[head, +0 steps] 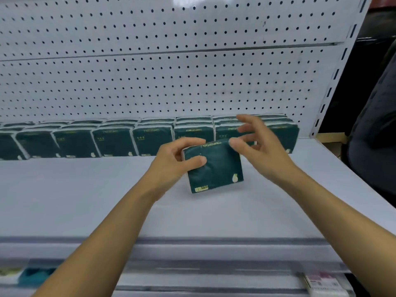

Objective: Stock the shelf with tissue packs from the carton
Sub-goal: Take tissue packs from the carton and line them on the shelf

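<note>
White pegboard-backed shelf | left hand pinches tissue pack upright above deck | right hand fingers spread, thumb at top edge | advice: seat flush against back row, label forward

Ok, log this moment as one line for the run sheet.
stage: placing | left hand: grips tissue pack | right hand: open, fingertip on pack top | shelf: back row of packs standing
</note>
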